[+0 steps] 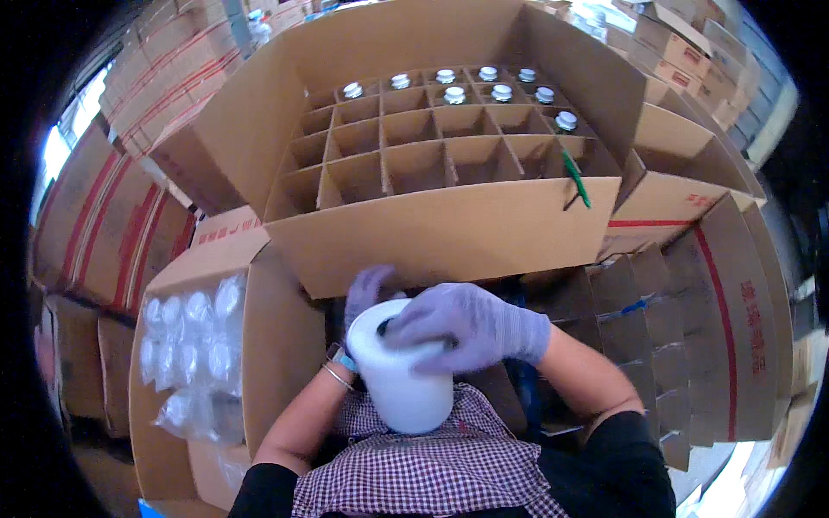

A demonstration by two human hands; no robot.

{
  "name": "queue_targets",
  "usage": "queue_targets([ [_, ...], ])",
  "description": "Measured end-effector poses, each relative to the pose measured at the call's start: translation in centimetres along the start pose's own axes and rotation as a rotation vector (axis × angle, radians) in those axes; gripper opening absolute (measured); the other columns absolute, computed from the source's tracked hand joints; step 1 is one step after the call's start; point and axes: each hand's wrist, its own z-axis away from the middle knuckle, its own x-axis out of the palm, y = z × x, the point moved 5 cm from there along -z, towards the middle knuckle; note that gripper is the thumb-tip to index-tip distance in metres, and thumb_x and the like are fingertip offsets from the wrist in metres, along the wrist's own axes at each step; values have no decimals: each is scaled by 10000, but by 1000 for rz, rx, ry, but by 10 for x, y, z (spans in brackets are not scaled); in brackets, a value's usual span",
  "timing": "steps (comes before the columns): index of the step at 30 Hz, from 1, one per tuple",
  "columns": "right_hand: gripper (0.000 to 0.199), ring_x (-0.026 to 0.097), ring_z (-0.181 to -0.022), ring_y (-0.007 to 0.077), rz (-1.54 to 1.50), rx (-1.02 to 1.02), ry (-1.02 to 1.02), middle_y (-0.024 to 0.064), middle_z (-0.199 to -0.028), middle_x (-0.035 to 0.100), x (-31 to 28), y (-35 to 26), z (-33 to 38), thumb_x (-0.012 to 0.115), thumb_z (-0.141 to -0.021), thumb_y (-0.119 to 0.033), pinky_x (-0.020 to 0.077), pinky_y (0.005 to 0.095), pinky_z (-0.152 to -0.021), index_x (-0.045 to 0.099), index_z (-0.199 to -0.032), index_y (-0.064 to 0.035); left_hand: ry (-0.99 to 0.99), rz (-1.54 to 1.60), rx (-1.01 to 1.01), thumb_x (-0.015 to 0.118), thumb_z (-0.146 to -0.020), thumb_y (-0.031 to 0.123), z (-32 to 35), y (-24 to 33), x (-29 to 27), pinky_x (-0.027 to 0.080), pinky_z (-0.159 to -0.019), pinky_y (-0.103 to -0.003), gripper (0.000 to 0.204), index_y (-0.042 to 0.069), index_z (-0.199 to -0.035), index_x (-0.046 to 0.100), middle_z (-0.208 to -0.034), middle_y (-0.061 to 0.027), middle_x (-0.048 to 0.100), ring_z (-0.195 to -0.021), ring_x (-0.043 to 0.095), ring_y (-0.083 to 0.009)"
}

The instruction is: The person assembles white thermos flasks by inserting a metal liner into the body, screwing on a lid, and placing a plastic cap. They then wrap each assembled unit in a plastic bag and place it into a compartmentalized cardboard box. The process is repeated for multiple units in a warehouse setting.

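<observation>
A thick white cylinder (406, 393), which looks like a roll with a dark hole in its top end, stands tilted above my lap. My left hand (369, 289), in a pale purple glove, curls round its far left side; part of that hand is hidden behind the cylinder. Across the top lies my gloved right hand (462, 324), its fingers bent over the rim and by the hole. Just beyond both hands stands a large open carton (440, 229) with cardboard dividers. Several bottles with silvery caps (454, 95) fill cells along its back and right side.
A green strip-like object (576, 180) hangs over the carton's front right edge. To the left, an open box (255, 345) holds clear plastic-wrapped containers (197, 332). Another divided carton (717, 345) sits at the right. Stacked boxes (104, 224) rise behind on the left.
</observation>
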Motion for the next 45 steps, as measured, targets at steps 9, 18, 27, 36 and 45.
queue_targets([
  [9,504,634,-1042,358,155,-43,89,159,-1104,650,11,-51,-7,751,-691,-376,530,440,-891,655,-1106,-108,-525,379,-415,737,-880,291,54,125,-47,408,-1103,-413,757,-8,-1465,362,-1411,-143,512,-1300,500,-283],
  [18,757,372,-1374,469,437,-143,6,216,-1456,430,-7,-80,16,712,-803,-528,286,564,-1159,513,-1380,-81,-721,1206,-725,793,-838,208,59,95,-72,418,-1091,-332,847,-7,-1528,353,-1420,-96,541,-1264,519,-158],
  [27,634,403,-1399,314,-204,491,76,173,-1469,464,12,-8,14,506,-985,-466,301,406,-1176,491,-1422,-8,-303,666,-202,817,-793,448,88,130,-16,346,-1151,-383,1106,72,-1603,166,-1495,-199,459,-1370,455,-294],
  [36,574,542,-1230,245,-796,880,96,100,-1373,525,55,65,40,454,-1028,-445,439,391,-1064,427,-1464,-72,-179,590,-328,716,-811,346,105,146,-48,495,-1021,-388,808,44,-1493,405,-1363,-175,580,-1207,596,-280],
  [45,794,358,-1426,374,107,-108,-204,204,-1493,404,48,-60,3,645,-839,-626,242,517,-1192,493,-1403,-89,-288,915,-421,747,-836,358,98,80,-73,506,-992,-410,666,113,-1420,543,-1202,-185,690,-1113,666,-319],
])
